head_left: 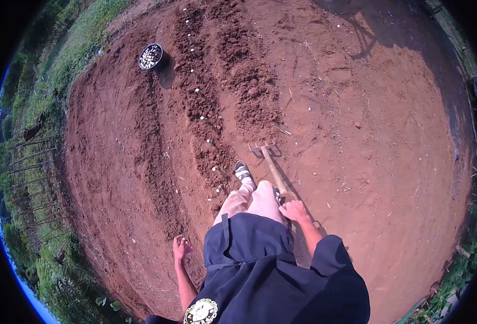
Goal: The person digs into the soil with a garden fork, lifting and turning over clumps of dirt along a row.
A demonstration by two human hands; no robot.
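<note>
Sunlit reddish soil (379,178) spreads all around. The pronged hoe (272,166) runs forward from the right hand (294,209), whose fingers wrap its near end; the left hand (180,248), fingers loosely bent and parted, hangs well apart from it.

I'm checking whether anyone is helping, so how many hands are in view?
2: the left hand hangs above the soil; the right hand grips the pronged hoe. None seem hidden.
</note>
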